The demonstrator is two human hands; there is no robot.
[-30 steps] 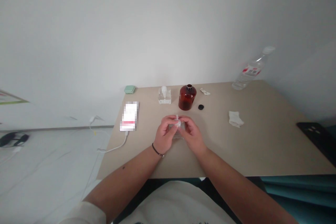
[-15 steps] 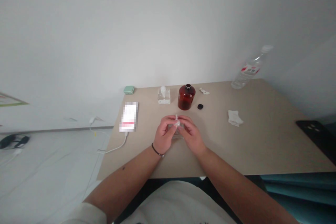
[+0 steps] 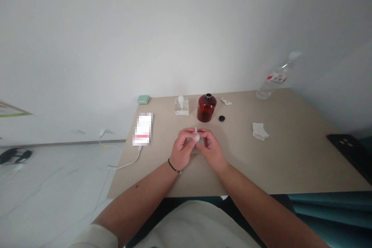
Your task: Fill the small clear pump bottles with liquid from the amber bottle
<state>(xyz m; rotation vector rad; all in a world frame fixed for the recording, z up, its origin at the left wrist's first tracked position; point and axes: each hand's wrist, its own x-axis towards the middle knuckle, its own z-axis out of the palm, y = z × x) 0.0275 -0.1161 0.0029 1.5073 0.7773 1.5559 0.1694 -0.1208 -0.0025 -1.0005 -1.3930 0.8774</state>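
Note:
At the middle of the table, my left hand (image 3: 183, 148) and my right hand (image 3: 213, 149) meet around a white pump head (image 3: 197, 137), fingers closed on it from both sides. Its short spout points away from me. Below the hands shows part of a clear bottle (image 3: 198, 151); my fingers cover most of it. Beyond them stands a brown bottle (image 3: 206, 109) with an uncapped neck. A small black cap (image 3: 221, 118) lies to its right. To its left is a clear square pump bottle (image 3: 181, 107) with a white pump head.
A phone (image 3: 143, 129) with a white cable (image 3: 129, 164) lies at left, below a green case (image 3: 143, 99). Crumpled tissues (image 3: 260, 131) and a white scrap (image 3: 226, 101) lie to the right. A tall plastic bottle (image 3: 274, 78) stands by the wall; a black phone (image 3: 347, 151) is at the right edge.
Both hands stay in place on the pump head. My right thumb and fingers have shifted slightly around it; nothing else on the table has moved.

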